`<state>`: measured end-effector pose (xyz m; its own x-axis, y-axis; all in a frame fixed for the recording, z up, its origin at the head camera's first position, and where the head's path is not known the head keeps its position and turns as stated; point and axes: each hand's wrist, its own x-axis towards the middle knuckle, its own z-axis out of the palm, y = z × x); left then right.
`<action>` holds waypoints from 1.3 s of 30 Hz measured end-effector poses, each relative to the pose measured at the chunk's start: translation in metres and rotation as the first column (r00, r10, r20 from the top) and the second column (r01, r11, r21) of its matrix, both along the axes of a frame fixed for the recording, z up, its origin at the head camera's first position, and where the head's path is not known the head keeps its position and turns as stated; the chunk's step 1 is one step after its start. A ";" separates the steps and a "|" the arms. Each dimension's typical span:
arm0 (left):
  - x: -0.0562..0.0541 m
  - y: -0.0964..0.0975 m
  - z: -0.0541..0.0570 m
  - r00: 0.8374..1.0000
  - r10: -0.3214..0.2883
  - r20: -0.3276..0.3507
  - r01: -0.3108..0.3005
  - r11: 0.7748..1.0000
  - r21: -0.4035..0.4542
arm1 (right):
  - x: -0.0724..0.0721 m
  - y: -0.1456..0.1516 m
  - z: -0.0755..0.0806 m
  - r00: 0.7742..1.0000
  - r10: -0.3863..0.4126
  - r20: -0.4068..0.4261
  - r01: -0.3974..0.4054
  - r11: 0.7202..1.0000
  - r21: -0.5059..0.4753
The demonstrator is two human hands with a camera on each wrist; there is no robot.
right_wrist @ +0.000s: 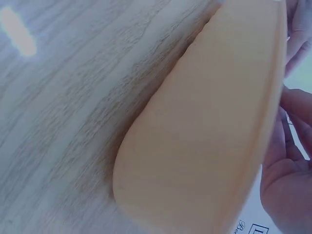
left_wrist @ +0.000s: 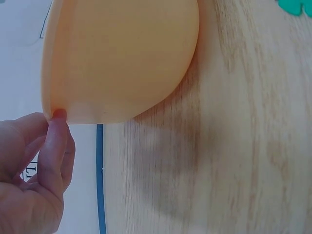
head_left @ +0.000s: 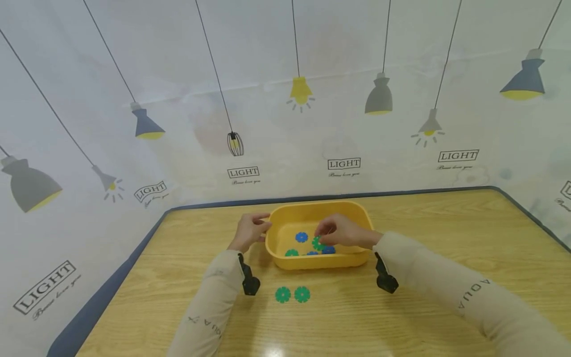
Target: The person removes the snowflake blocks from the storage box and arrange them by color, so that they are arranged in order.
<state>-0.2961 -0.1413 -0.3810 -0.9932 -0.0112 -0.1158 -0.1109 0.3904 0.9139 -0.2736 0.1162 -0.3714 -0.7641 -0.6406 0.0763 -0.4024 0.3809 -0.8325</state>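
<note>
The yellow basin [head_left: 308, 263] stood on the wooden desk [head_left: 428, 312], near its far edge, and the person had both hands at it. The left hand [head_left: 251, 233] was at the left end of the basin, and its fingers [left_wrist: 52, 156] were pinching the rim, as the left wrist view showed from outside. The right hand [head_left: 342, 231] reached over the right side of the basin, and its fingers were bent downward inside, with the tips at one green disc [head_left: 318, 244]. I could not tell if they were pinching this disc or only touching it, because in the right wrist view the wall of the basin hid the fingertips.

Also inside the basin were three blue discs [head_left: 301, 237], two of them close to the green one below the right hand, and another green disc [head_left: 292, 253] by the front wall, which covered it partly. Two more green discs [head_left: 292, 294] with notched edges lay flat on the desk in front of the basin, side by side and slightly apart.

Both sleeves [head_left: 209, 292] were pale, with dark letters. Behind the desk was a white backdrop [head_left: 276, 119], printed with hanging lamps and the word LIGHT.
</note>
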 end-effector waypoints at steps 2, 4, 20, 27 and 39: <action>0.000 0.000 0.000 1.000 -0.002 -0.004 0.002 1.000 0.002 | 0.002 0.003 0.004 1.000 -0.008 0.013 0.008 1.000 -0.017; 0.000 0.000 0.000 1.000 -0.003 -0.008 0.003 1.000 0.003 | 0.004 0.007 0.010 0.998 -0.023 0.057 0.026 0.999 -0.041; 0.000 0.002 0.003 1.000 -0.013 -0.027 0.012 1.000 -0.011 | 0.022 0.036 0.037 0.988 -0.073 0.134 0.089 0.989 -0.122; 0.001 0.001 0.003 1.000 -0.012 -0.023 0.012 1.000 0.003 | 0.034 0.038 0.028 0.984 -0.049 0.170 0.062 0.996 -0.070; 0.004 0.001 0.002 1.000 -0.015 -0.016 0.015 1.000 0.013 | 0.048 0.029 0.009 0.993 0.103 0.064 -0.092 0.984 -0.153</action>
